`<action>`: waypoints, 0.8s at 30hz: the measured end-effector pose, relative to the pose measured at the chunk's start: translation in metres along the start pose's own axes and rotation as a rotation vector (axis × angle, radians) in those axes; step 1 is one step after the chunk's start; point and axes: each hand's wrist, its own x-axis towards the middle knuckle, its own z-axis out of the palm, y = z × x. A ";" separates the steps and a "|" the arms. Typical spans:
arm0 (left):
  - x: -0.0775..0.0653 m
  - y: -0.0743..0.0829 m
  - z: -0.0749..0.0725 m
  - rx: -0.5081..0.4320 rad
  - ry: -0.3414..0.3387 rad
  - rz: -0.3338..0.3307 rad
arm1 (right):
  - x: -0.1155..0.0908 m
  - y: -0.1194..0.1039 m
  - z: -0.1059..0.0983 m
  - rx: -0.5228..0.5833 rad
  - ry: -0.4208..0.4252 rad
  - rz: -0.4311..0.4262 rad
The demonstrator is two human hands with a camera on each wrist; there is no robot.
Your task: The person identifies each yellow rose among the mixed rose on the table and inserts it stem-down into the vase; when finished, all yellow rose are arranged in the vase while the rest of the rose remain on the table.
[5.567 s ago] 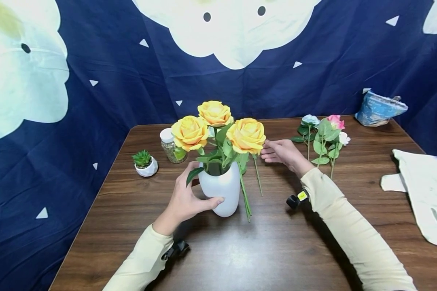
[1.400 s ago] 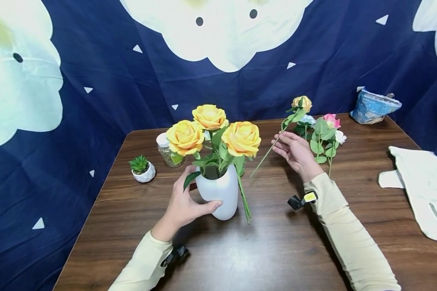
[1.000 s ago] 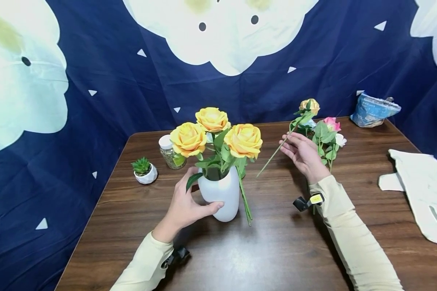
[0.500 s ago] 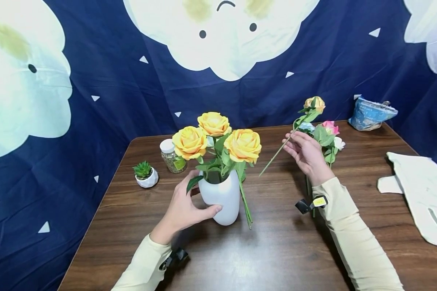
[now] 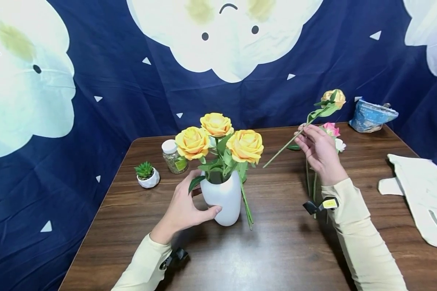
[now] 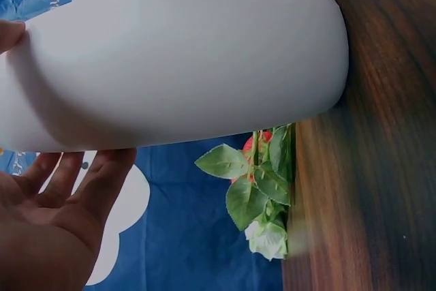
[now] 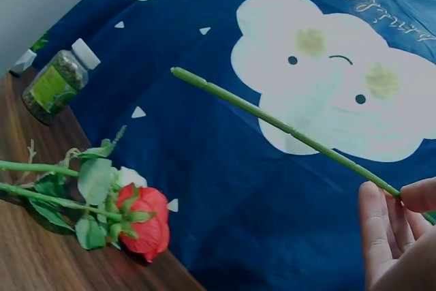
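Observation:
My left hand point(image 5: 183, 206) grips the white vase point(image 5: 223, 204) from its left side, thumb across the front. Three large yellow roses point(image 5: 245, 146) stand in the vase with their leaves around its mouth. To the right, my right hand point(image 5: 322, 151) pinches the stem of a smaller yellow rose point(image 5: 334, 98) between thumb and fingers. This rose tilts, bloom up to the right and bare stem end down toward the vase. In the right wrist view its green stem point(image 7: 272, 122) runs free of the fingertips. The vase's base is at the wooden table in the left wrist view.
Behind the vase lie a red rose point(image 7: 144, 221) and a white one. A white-lidded jar point(image 5: 175, 157) and a potted succulent point(image 5: 147, 176) stand left. Beyond my right hand are a pink rose point(image 5: 331, 129), a blue pouch point(image 5: 372, 116) and white gloves point(image 5: 418, 190).
My right hand has picked up the smaller yellow rose from beside the vase and carried it right and slightly up. My left hand keeps its grip on the vase.

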 end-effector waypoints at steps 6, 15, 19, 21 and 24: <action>0.001 0.000 0.000 -0.008 0.000 0.012 | -0.003 -0.007 0.000 0.052 0.028 -0.065; 0.000 0.000 0.001 -0.009 0.007 0.010 | -0.006 -0.013 0.007 0.119 0.111 -0.137; 0.000 0.000 0.001 0.001 0.011 0.021 | -0.011 -0.015 0.013 0.141 0.101 -0.184; 0.000 -0.001 0.001 0.004 0.012 0.026 | -0.014 -0.016 0.017 0.152 0.088 -0.207; 0.000 -0.001 0.001 -0.003 0.011 0.023 | -0.020 -0.018 0.024 0.154 0.077 -0.245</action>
